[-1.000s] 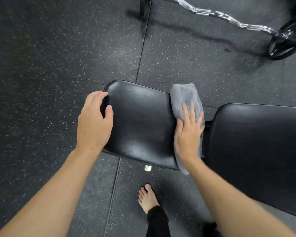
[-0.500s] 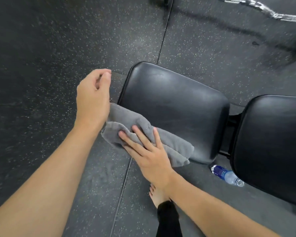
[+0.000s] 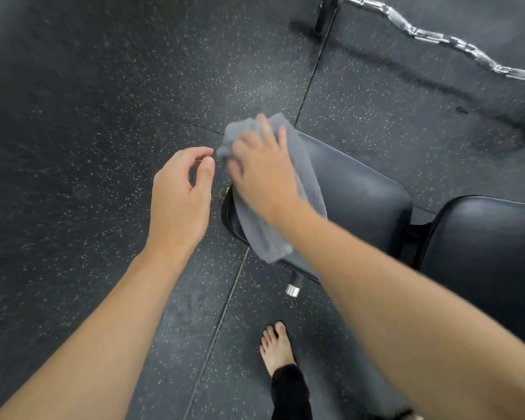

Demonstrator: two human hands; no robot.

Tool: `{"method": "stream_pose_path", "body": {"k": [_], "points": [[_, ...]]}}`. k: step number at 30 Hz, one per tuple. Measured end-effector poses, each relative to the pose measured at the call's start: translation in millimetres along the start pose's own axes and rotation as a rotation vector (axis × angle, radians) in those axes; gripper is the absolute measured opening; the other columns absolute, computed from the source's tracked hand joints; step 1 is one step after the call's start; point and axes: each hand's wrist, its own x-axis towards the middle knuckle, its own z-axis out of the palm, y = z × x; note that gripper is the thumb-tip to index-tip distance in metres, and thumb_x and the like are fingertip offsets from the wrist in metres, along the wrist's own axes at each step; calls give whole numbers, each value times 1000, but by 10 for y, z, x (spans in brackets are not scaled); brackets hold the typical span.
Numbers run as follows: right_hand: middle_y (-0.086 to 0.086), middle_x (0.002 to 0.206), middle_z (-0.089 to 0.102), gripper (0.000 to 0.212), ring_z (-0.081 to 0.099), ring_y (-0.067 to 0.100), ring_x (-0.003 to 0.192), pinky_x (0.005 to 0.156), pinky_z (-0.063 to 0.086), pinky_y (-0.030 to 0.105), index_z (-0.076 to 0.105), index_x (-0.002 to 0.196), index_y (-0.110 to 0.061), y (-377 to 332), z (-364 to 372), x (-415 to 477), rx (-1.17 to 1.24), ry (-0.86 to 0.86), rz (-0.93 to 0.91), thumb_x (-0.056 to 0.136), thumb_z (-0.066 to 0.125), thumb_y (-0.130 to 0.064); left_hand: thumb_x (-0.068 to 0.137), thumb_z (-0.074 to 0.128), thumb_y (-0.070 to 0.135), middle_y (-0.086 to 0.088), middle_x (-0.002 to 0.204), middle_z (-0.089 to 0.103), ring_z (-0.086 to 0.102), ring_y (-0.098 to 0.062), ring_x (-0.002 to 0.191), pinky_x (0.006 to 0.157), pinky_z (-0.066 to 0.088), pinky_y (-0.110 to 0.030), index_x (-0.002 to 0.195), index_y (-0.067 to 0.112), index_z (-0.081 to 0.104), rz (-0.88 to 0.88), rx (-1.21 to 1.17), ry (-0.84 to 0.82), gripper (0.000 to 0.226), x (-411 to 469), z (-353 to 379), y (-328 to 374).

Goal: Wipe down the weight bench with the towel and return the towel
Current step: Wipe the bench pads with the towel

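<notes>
The black padded weight bench has a seat pad [image 3: 361, 195] at centre right and a larger back pad [image 3: 485, 256] at the right edge. A grey towel [image 3: 303, 165] lies draped over the seat pad's left end, hanging past its near edge. My right hand [image 3: 261, 174] presses flat on the towel, fingers spread, at the pad's far left corner. Beside it, to the left of the pad and off the bench, my left hand [image 3: 179, 201] hovers with loosely curled fingers and holds nothing.
Dark speckled rubber floor tiles surround the bench. A chrome curl bar [image 3: 437, 40] lies on the floor at top right. A chrome bench knob [image 3: 293, 287] sticks out under the seat pad. My bare foot [image 3: 278, 347] stands just below it.
My right hand has swept the towel from the seat pad's near left corner up to its far left end. My left hand stayed off the bench, lower in view.
</notes>
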Motion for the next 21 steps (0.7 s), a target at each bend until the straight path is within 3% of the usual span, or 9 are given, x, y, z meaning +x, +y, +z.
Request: {"method": "stream_pose_path", "body": {"k": [2,5,8,11,13,16,18,21], "points": [[6,144,55,33,25,34,150,120,13,56,64,118,-16,-62,102,-475,115,26,-155,94,46,-30,101,48,21,3,114,70,64,-14,107,99,51,-40,118,14,68,5,2,-15,27,-23,60,39],[2,162,33,45,16,29,154,123,11,53,54,142,-20,126,270,-1104,126,35,-285,96,54,-19,99,50,17,1,117,70,64,-15,111,101,51,-42,120,12,68,45,40,-62,28,-64,188,142],[1,165,26,57,7,30,155,124,5,52,49,146,-20,568,446,-1726,-32,-71,-474,91,49,-5,99,52,12,2,120,69,63,-13,113,103,50,-38,123,12,67,89,80,-90,29,-117,379,276],[0,166,22,60,8,32,154,125,1,51,47,147,-17,1057,434,-2196,-211,-204,-583,89,50,-6,99,53,12,4,123,68,62,-11,117,105,48,-33,125,14,67,96,80,-121,30,-201,629,433],[3,165,27,53,19,36,151,124,15,48,53,142,-15,1275,275,-2409,-198,-230,-485,91,43,-7,99,53,13,4,125,68,62,-11,119,106,48,-34,126,14,67,106,74,-150,30,-283,824,533],[13,157,41,51,30,36,147,115,38,40,59,135,-8,1460,-154,-2548,-43,-105,-115,86,49,1,98,54,12,4,124,68,62,-12,118,105,49,-37,125,13,67,116,57,-174,30,-408,1047,648],[19,148,49,56,35,36,142,118,32,37,58,134,-1,1636,-658,-2584,61,91,124,80,54,10,99,54,11,6,123,68,62,-10,118,105,48,-33,125,14,67,110,33,-186,30,-489,1199,782],[16,142,56,60,37,37,142,119,28,38,54,139,-2,1847,-1658,-2662,61,309,364,80,45,5,99,54,12,8,122,68,61,-6,117,104,47,-27,126,15,67,105,-5,-202,30,-568,1405,1011]]}}
